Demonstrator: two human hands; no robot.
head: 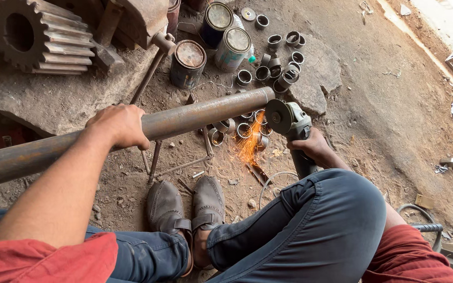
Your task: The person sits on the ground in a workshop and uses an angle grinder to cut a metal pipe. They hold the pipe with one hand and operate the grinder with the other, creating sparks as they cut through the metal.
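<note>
A long rusty steel pipe (200, 112) runs from the lower left up to the middle, resting on a thin metal stand (155, 152). My left hand (119, 124) grips the pipe from above near its middle. My right hand (313, 148) holds an angle grinder (294, 126), whose disc (278, 116) touches the pipe's far end. Orange sparks (250, 141) fall from the cut toward the ground. My knees and both shoes (187, 204) fill the bottom of the view.
Several short cut pipe rings (279, 65) lie on the dirt beyond the pipe's end. Three paint cans (211, 44) stand behind them. A big toothed gear (32, 34) sits on a stone slab at the top left. A cable (273, 181) loops by my right knee.
</note>
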